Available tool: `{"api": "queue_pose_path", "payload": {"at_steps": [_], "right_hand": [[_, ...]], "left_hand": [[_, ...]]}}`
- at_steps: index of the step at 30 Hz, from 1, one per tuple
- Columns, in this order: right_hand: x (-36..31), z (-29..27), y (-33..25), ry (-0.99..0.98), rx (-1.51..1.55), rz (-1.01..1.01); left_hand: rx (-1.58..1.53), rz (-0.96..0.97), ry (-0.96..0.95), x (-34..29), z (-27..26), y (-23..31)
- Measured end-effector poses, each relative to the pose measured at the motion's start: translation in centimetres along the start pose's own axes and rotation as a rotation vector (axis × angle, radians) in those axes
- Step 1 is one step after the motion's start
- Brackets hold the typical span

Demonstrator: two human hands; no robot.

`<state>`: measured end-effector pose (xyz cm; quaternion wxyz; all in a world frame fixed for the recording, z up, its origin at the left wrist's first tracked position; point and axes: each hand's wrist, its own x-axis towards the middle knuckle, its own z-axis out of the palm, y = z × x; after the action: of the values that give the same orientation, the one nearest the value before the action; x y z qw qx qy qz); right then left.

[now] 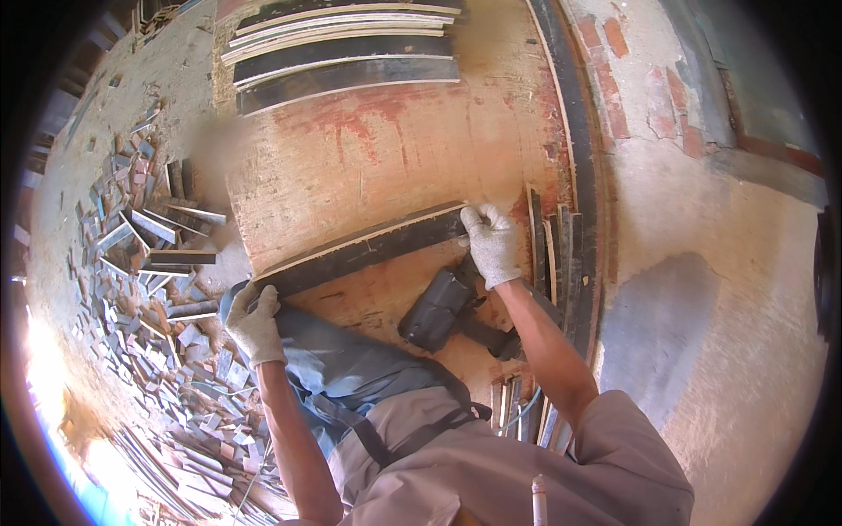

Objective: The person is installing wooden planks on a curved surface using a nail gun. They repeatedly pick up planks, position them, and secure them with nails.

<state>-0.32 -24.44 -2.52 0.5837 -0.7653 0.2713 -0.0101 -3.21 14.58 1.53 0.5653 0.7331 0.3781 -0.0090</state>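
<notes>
A long dark strip of plywood (364,250) with a pale, rough upper edge lies slantwise across the near part of a wooden board surface. My left hand (253,326), in a light grey work glove, grips its left end beside my thigh. At the strip's right end, my right hand (491,244) is closed on it, gloved the same way. A dark tool (436,307) with a bulky black body rests on the board just below the strip, close to my right wrist; my forearm hides part of it, and its kind is unclear.
Several dark strips (346,54) are stacked at the board's far end. More strips stand along the right side (561,254), beside a long dark rail (574,131). Offcuts (167,237) litter the floor on the left. A plastered brick wall (667,175) borders the right.
</notes>
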Motion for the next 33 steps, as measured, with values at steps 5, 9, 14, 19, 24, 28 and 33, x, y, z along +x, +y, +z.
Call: {"api": "queue_pose_path", "payload": {"at_steps": [5, 9, 14, 19, 24, 28, 33], "right_hand": [[-0.5, 0.8, -2.2, -0.017, -0.006, 0.011], [-0.6, 0.6, -3.4, -0.023, -0.154, -0.003], [-0.4, 0.1, -3.4, -0.082, -0.175, -0.055], [-0.3, 0.0, -3.9, -0.128, -0.104, 0.032], [0.0, -0.1, -3.5, -0.136, -0.121, 0.043], [0.0, 0.0, -3.8, -0.132, -0.141, 0.046], [0.1, -0.2, -3.4, -0.123, -0.156, 0.038]], "left_hand": [[0.03, 0.025, 0.008, -0.1, -0.2, -0.1], [0.014, 0.021, 0.026, -0.2, 0.0, 0.0], [0.084, -0.056, 0.031, -0.5, 0.0, 0.9], [0.109, -0.094, 0.021, -0.5, -0.1, 1.0], [0.084, -0.091, -0.001, -0.6, -0.2, 1.0], [0.069, -0.082, 0.001, -0.7, -0.3, 0.8], [0.065, -0.079, 0.002, -0.7, -0.2, 0.9]]}}
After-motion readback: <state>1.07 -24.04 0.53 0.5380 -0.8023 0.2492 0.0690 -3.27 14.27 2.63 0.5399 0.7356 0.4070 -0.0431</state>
